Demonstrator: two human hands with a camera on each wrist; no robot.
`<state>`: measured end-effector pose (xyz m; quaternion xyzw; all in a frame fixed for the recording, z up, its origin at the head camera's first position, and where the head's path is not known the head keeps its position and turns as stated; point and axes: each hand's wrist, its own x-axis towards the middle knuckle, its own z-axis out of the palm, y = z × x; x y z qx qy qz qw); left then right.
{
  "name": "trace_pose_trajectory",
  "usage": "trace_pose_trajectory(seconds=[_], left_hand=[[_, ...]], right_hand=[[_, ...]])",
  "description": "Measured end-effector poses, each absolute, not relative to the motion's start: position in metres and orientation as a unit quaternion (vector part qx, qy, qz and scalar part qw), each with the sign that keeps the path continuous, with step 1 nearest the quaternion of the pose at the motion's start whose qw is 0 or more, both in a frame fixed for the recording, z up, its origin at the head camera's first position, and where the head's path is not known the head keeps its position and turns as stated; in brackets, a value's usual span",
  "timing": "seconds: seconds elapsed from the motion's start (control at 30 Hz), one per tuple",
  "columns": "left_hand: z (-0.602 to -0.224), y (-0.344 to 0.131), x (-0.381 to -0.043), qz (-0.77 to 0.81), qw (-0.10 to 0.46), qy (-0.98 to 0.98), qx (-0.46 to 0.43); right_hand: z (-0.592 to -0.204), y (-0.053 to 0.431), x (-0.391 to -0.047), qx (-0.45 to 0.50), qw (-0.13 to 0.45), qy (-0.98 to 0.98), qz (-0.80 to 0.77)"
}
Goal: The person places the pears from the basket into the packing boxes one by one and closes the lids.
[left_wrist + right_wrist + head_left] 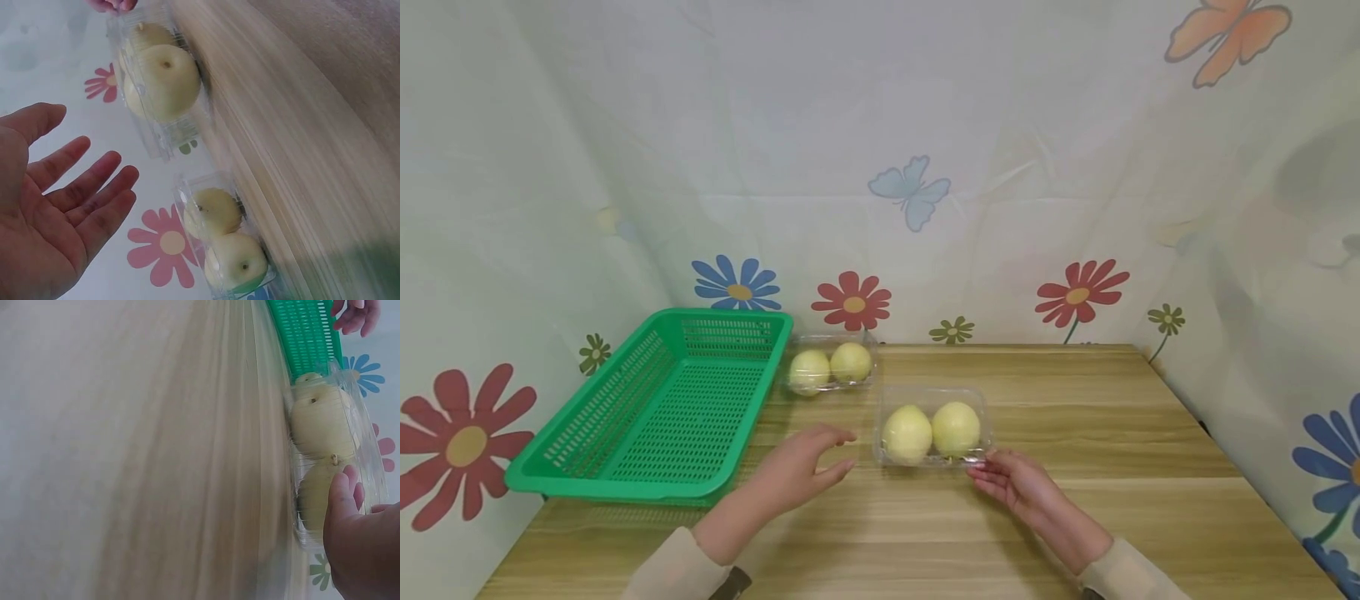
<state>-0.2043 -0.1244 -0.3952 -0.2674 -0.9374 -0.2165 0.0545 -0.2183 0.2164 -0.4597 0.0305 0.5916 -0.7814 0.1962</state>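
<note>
Two pale yellow pears (pixel 957 429) sit in a clear plastic box (pixel 936 396) on the wooden table, in front of me. At its near right corner, my right hand (pixel 1026 487) holds the box edge between thumb and fingers; in the right wrist view the hand (pixel 365 540) covers that end of the box. My left hand (pixel 801 467) hovers left of this box, fingers spread and holding nothing, its palm (pixel 37 231) plain in the left wrist view. A second clear box (pixel 874 350) with two similar pears (pixel 852 363) stands farther back, to the left.
A green plastic basket (pixel 775 367) with slotted sides stands at the left of the table, its right rim close beside the rear box. A white curtain (pixel 985 250) printed with flowers and butterflies surrounds the wooden table (pixel 1075 408) at back and sides.
</note>
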Motion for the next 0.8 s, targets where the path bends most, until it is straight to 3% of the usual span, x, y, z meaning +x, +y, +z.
trace_pose_trajectory(seconds=[0.8], left_hand=[[-0.397, -0.125, -0.202, -0.221, 0.002, -0.944, -0.246]], right_hand=[[-0.458, 0.207, -0.243, 0.051, 0.166, 0.592, -0.787]])
